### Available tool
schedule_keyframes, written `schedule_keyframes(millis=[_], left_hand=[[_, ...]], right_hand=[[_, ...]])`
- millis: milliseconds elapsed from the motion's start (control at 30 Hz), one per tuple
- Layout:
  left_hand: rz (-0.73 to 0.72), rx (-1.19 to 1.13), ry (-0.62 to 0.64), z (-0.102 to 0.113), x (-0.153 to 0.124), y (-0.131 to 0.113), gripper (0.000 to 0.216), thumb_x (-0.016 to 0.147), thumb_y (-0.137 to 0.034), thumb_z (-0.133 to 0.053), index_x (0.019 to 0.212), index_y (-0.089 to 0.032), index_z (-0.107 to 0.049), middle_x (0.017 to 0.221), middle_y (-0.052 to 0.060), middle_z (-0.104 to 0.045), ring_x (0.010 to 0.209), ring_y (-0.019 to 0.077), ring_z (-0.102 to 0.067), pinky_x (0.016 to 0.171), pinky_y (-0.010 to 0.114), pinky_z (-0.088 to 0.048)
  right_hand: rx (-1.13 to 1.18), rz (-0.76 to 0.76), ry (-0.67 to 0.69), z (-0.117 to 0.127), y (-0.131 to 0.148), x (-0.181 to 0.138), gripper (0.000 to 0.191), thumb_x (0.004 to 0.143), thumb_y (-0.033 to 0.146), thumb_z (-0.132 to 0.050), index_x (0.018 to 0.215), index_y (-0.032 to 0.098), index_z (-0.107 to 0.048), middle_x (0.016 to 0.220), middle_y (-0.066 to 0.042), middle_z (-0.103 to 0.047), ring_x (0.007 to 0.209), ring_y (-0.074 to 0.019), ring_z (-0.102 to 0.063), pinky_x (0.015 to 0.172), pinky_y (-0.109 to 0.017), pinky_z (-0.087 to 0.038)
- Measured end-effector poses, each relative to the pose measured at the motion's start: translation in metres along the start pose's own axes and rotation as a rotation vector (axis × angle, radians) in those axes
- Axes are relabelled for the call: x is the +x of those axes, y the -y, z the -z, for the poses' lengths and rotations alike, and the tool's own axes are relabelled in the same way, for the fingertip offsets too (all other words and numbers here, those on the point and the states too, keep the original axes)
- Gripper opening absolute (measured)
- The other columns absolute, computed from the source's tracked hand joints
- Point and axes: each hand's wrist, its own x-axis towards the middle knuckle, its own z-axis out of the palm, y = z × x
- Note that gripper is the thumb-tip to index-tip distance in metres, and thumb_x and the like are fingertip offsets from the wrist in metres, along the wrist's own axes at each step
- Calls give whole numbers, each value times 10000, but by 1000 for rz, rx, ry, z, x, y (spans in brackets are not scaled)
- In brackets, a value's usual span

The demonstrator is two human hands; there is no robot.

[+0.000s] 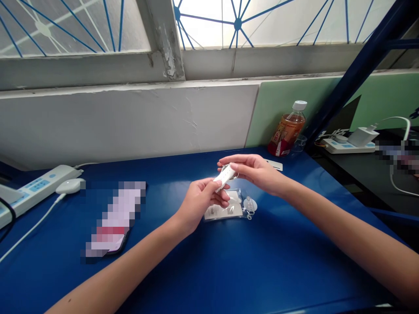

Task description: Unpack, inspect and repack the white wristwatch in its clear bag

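Observation:
Both hands meet above the middle of the blue table (229,270). My left hand (199,205) pinches the lower end of a small white stick-shaped device (224,176). My right hand (253,171) closes its fingers over the upper end of the same device, where a thin metal ring shows. Under the hands lies a clear plastic packet (225,210) with a white card inside, and a small clear suction cup (250,205) rests at its right edge.
A phone (113,226) lies face up at the left. A white power strip (36,187) and cable sit at the far left. A bottle of orange drink (287,129) stands by the back wall. Another power strip with a charger (355,140) is on the dark table at right.

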Motion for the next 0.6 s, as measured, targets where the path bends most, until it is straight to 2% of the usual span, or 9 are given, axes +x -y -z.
schedule_keyframes(millis=[100,167,200,267,333,400,500,600], left_hand=[[-73,135,11,4,-1,-3,283,865,-355,-611,753,-105,-681,603,28,-653,526,114,-606,580,230,-512],[-85,222,55,5,-2,-4,302,864,-368,-610,722,-108,-667,612,43,-664,528,119,-607,581,237,-511],[-79,256,75,5,-3,-5,297,868,-378,-610,775,-104,-676,629,49,-676,537,128,-618,586,245,-516],[-74,317,73,6,-4,-5,364,891,-412,-600,1052,-92,-666,670,50,-700,556,150,-639,596,270,-529],[-125,407,5,6,-6,-4,529,921,-443,-574,1329,-111,-521,706,38,-714,565,163,-647,601,288,-533],[-219,552,-71,8,-9,-3,556,945,-445,-547,1397,-135,-456,732,32,-718,591,171,-652,614,293,-528],[-376,847,-42,14,-10,2,477,951,-391,-537,1362,-150,-504,892,74,-738,772,217,-685,725,336,-533],[-534,1139,149,21,-8,11,542,879,-417,-647,1342,-160,-531,1246,153,-652,1149,326,-595,974,452,-463]], right_hand=[[-306,43,6,2,7,-6,349,837,391,-720,1122,192,-735,904,-57,-758,830,-213,-703,787,-364,-564],[-414,48,1,2,12,-13,356,841,398,-712,1132,194,-736,795,-40,-738,746,-209,-696,709,-352,-580],[-451,54,-12,3,14,-18,355,844,401,-708,1132,195,-736,780,-39,-729,724,-207,-692,689,-351,-586],[-502,81,-71,4,13,-29,352,842,410,-709,1121,197,-737,828,-54,-729,717,-209,-687,667,-352,-596],[-513,90,-165,5,8,-40,350,855,413,-693,1136,206,-722,906,-67,-722,754,-219,-690,671,-360,-603],[-486,96,-276,7,0,-50,331,847,418,-703,1115,224,-727,846,-47,-704,700,-199,-676,645,-348,-603],[-426,87,-398,10,-13,-57,289,849,407,-704,1073,227,-736,704,-9,-642,598,-159,-625,578,-306,-578],[-387,52,-414,11,-21,-59,280,847,406,-706,1053,218,-737,632,17,-588,555,-137,-597,539,-270,-550]])
